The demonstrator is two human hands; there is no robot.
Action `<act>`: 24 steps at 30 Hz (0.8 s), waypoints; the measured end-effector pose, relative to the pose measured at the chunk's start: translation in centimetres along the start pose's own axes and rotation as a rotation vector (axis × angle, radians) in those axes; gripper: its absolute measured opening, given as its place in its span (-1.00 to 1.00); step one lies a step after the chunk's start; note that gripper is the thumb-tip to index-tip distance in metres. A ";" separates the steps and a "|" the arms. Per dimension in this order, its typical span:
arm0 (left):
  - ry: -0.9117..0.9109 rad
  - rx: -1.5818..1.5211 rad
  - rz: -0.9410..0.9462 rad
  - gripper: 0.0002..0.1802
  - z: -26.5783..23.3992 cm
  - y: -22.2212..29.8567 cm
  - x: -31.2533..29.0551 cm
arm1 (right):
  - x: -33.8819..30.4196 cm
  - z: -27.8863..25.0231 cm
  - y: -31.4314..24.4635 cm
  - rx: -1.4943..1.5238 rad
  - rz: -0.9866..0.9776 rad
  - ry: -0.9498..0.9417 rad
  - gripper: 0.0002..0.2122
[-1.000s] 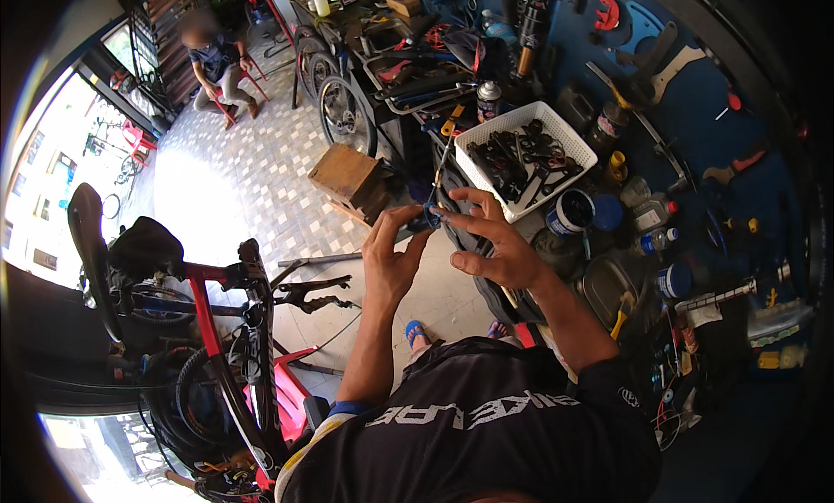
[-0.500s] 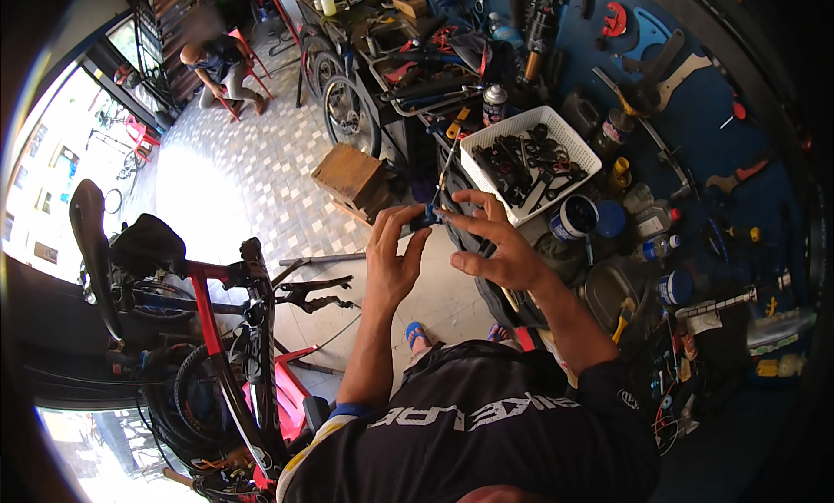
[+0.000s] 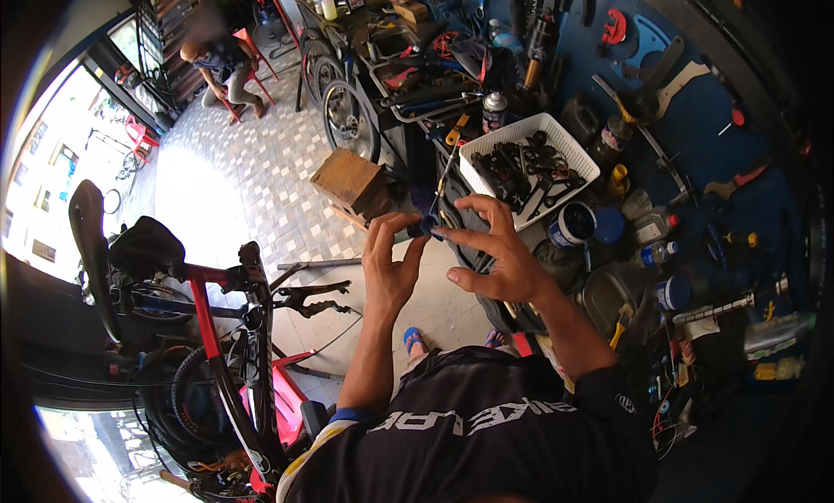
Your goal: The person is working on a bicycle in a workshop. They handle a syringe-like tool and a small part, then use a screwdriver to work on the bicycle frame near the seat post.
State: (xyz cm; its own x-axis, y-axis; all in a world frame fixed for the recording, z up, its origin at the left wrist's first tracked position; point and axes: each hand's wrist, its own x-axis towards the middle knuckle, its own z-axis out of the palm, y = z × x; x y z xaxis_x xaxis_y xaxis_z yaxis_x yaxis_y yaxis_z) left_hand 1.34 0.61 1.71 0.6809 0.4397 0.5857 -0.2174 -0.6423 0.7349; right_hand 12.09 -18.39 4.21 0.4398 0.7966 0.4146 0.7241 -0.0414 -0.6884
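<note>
Between thumb and fingers, my left hand [image 3: 393,258] grips a small dark blue part [image 3: 426,227] whose kind I cannot make out. The index fingertip of my right hand [image 3: 499,258] touches or nearly touches that part from the right, its thumb held well apart. Both hands are raised in front of my chest. Just beyond them, a long thin tool with a yellow handle [image 3: 458,128] leans beside a white plastic basket [image 3: 565,129] of black bike parts.
On my left stands a red and black bike frame [image 3: 208,316] with a saddle [image 3: 91,242], near a pink-red chair [image 3: 287,399]. A wooden box [image 3: 350,183] sits on the floor ahead. To the right, bottles and an opened tub [image 3: 571,225] crowd the bench. A person [image 3: 228,73] sits farther back.
The fingers have shifted slightly around the small blue part, and my right hand has dropped a little. My left hand keeps its grip.
</note>
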 end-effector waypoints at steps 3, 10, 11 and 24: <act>0.008 -0.017 -0.005 -0.64 0.0 -0.2 0.1 | 0.1 -0.8 0.2 0.064 0.021 0.007 -0.47; 0.018 -0.020 -0.048 -0.63 0.1 -0.1 -0.1 | 0.3 -0.6 0.0 0.152 0.070 0.034 -0.46; 0.013 -0.022 -0.048 -0.63 0.1 -0.1 0.0 | 0.5 -0.5 0.0 0.130 0.061 0.045 -0.46; 0.010 0.032 -0.005 -0.61 0.0 -0.2 0.0 | 1.0 0.0 -0.8 -0.267 -0.087 0.108 -0.51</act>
State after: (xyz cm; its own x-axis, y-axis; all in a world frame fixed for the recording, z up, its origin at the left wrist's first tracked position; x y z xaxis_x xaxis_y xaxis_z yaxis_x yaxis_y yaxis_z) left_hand 1.41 0.75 1.51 0.6751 0.4488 0.5855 -0.1912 -0.6601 0.7264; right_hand 11.91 -17.57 5.13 0.4140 0.7359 0.5357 0.8691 -0.1445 -0.4730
